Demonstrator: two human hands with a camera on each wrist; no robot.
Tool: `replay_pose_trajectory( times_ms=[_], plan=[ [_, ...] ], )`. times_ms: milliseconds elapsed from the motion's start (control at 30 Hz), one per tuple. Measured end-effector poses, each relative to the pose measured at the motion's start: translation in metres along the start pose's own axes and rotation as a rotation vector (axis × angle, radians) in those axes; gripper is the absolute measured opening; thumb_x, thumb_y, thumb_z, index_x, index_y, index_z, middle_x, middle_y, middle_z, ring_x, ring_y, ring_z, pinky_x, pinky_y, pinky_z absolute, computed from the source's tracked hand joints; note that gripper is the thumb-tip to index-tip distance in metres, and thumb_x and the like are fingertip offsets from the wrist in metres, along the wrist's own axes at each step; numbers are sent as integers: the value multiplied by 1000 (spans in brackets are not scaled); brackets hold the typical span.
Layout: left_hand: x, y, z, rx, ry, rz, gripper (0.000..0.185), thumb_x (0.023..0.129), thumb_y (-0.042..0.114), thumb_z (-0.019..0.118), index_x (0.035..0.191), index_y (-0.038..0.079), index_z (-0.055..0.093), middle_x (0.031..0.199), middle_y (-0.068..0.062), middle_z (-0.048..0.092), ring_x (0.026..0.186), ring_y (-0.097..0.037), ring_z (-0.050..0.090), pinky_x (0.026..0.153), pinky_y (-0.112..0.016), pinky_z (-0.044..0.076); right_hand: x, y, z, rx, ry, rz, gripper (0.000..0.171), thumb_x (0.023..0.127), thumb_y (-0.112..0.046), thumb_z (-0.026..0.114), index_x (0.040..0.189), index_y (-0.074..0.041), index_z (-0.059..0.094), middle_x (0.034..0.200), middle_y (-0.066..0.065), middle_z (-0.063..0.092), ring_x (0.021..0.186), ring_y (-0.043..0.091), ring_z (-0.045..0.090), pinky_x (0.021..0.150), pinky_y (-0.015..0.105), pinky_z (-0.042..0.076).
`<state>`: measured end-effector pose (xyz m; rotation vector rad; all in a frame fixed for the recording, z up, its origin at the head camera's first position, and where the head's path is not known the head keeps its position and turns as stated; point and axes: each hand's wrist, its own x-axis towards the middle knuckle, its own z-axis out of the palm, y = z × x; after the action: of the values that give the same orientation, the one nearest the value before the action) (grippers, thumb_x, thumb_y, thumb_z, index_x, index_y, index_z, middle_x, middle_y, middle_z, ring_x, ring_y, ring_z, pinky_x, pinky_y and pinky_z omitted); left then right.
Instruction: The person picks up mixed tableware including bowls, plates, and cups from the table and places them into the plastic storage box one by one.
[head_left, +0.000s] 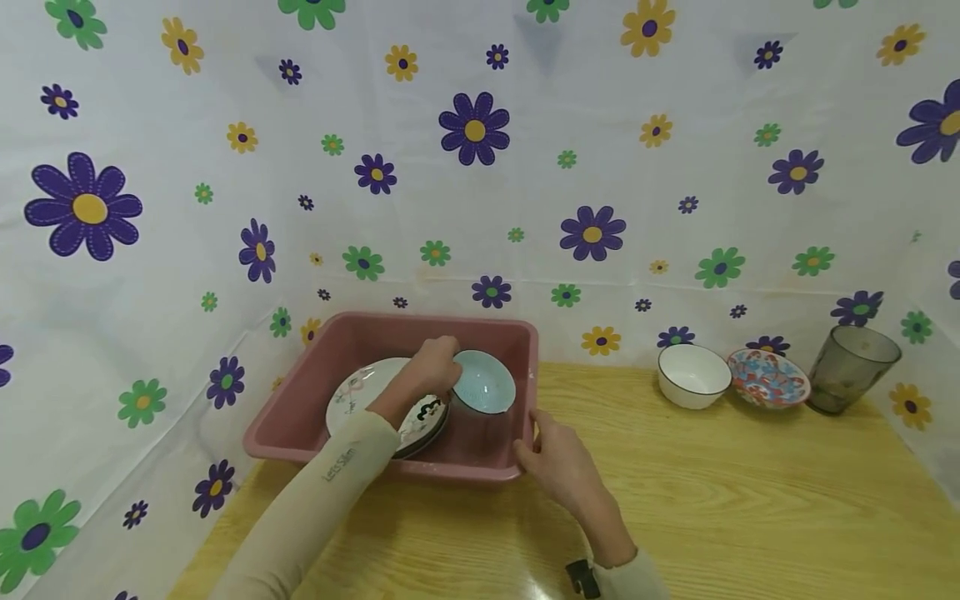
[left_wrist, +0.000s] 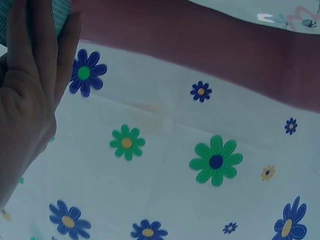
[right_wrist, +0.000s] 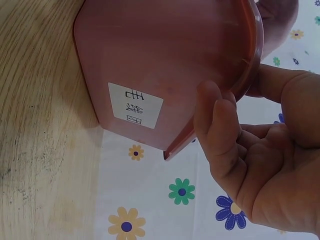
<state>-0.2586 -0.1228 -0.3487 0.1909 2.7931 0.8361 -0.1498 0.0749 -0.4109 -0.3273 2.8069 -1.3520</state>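
Note:
My left hand (head_left: 433, 368) reaches into a pink plastic basin (head_left: 300, 383) and grips a small light-blue bowl (head_left: 486, 382) by its left edge. In the left wrist view, the fingers (left_wrist: 42, 45) lie along the bowl's textured teal outside (left_wrist: 62, 14). The bowl is tilted, with its inside facing up towards me. Beneath the left hand, a stack of white plates (head_left: 367, 385) with printed pictures lies in the basin. My right hand (head_left: 562, 462) holds the basin's rim near its front right corner, the thumb over the rim and the fingers along the outside.
Right of the basin, a white dark-rimmed bowl (head_left: 693, 377), a red-and-blue patterned bowl (head_left: 769, 379) and a grey see-through cup (head_left: 851, 367) stand along the back of the wooden table (head_left: 712, 500). A flowered cloth (head_left: 525, 183) hangs behind. The basin's side bears a white label (right_wrist: 135, 105).

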Motion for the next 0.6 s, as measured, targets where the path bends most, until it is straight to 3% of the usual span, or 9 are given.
replay_pose_trajectory(
  times_ms=[133,367,600],
  plan=[
    [12,-4,7,-60,-13,-66,31,92,-9,48,123,-10,51,117,-25,57,88,-30,64,71,-42,60,0,1,0,-1,2,2,54,93,-14,62,140,7,47,71,1,57,58,12,49,48,25,41],
    [30,-14,23,-197,-36,-152,48,94,-11,43,141,-9,32,136,-29,45,105,-35,57,77,-45,59,0,2,0,14,-8,2,55,94,-15,61,141,8,44,73,1,59,60,12,52,49,26,43],
    [44,-23,31,-193,-22,-189,67,95,-7,43,152,-13,9,140,-31,44,81,-27,64,65,-35,57,1,2,1,3,-6,1,55,94,-15,62,141,8,45,70,0,57,57,11,50,47,25,42]
  ],
)
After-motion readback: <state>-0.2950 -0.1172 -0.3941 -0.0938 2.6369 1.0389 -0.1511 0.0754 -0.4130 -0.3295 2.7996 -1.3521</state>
